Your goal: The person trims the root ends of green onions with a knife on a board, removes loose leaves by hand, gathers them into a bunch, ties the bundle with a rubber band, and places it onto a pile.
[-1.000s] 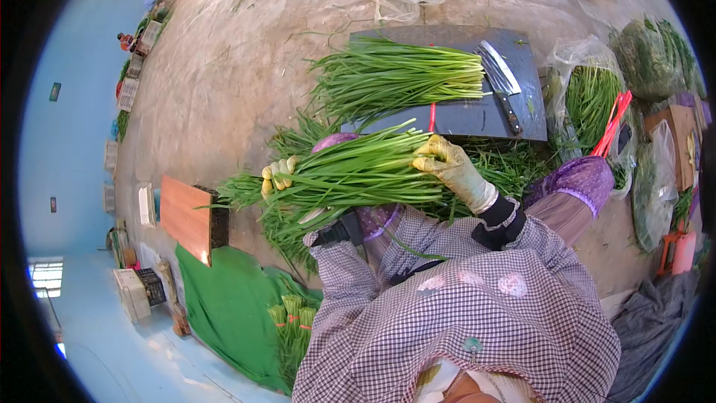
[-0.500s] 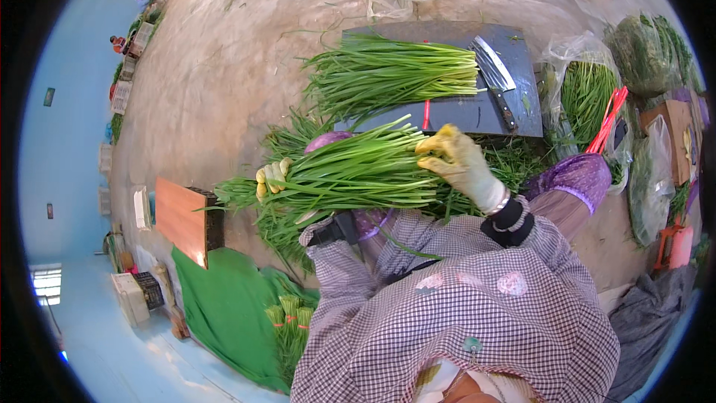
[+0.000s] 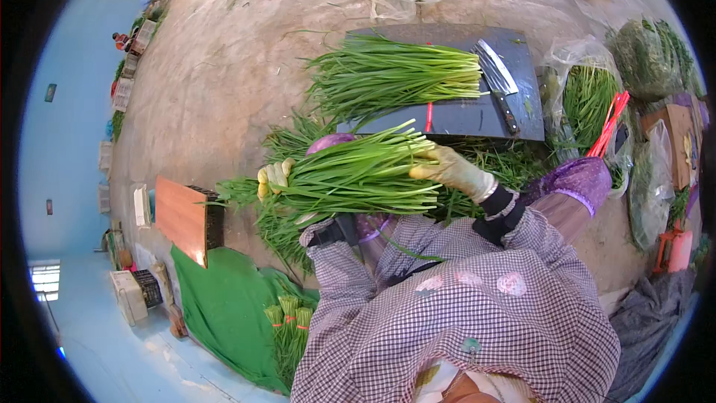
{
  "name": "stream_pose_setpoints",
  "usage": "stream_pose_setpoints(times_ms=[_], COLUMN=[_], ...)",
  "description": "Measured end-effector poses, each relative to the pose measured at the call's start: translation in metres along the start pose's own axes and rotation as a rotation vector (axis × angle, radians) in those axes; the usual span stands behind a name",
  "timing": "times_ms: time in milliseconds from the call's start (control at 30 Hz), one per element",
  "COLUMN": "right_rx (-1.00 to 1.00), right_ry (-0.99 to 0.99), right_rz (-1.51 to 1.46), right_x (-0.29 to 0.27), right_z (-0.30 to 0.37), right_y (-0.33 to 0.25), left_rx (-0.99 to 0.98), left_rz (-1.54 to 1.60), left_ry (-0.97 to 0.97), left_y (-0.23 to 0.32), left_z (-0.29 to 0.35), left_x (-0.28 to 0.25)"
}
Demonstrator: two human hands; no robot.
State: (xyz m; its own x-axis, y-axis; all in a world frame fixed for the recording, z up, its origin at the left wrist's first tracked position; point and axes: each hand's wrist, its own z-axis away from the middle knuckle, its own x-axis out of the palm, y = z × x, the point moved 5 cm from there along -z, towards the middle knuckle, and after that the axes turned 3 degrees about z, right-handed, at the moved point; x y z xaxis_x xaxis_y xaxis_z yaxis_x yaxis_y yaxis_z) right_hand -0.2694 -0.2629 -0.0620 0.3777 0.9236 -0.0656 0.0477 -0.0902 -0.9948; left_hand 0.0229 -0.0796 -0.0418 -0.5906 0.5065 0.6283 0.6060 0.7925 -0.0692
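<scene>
A thick bundle of long green chives [image 3: 350,175] lies across my lap, its pale stem ends to the right. My left hand [image 3: 276,177], in a yellow-stained glove, is wrapped round the leafy part of this bundle. My right hand [image 3: 455,172], gloved too, is closed at the stem ends, its fingertips pressed together on some of the stems. Beyond them, a second pile of chives [image 3: 395,75] rests on a dark board [image 3: 462,125]. A cleaver [image 3: 498,78] lies on the board just right of that pile. A red strip [image 3: 429,117] shows beneath the pile.
Loose greens [image 3: 514,168] lie below the board. Bagged chives [image 3: 589,101] with red ties [image 3: 610,123] stand on the right. Left of me are a brown board [image 3: 180,218] leaning on a crate and a green cloth [image 3: 216,306] with tied bundles [image 3: 287,321].
My right hand has come down and turned, its fingers moving from just above the stem ends onto them. The left hand keeps its hold on the bundle.
</scene>
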Motion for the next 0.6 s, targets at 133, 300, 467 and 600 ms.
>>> stream_pose_setpoints(times_ms=[133, 300, 467, 600], right_rx=[0.165, 0.031, -0.03, -0.049], right_ry=[0.178, 0.331, 0.188, 0.08], right_rz=[-0.598, -0.731, -1.135, -0.873], right_x=[0.018, 0.008, -0.024, -0.056], right_z=[-0.012, -0.011, 0.015, 0.044], right_y=[0.002, -0.008, -0.011, -0.01], left_rx=[-0.03, -0.007, 0.02, 0.074], left_rz=[-0.041, -0.102, -0.064, -0.134], left_ry=[-0.039, -0.008, 0.061, 0.065], left_y=[0.001, 0.005, 0.01, 0.015], left_z=[-0.002, 0.002, 0.01, 0.016], left_x=[0.008, 0.002, -0.001, 0.001])
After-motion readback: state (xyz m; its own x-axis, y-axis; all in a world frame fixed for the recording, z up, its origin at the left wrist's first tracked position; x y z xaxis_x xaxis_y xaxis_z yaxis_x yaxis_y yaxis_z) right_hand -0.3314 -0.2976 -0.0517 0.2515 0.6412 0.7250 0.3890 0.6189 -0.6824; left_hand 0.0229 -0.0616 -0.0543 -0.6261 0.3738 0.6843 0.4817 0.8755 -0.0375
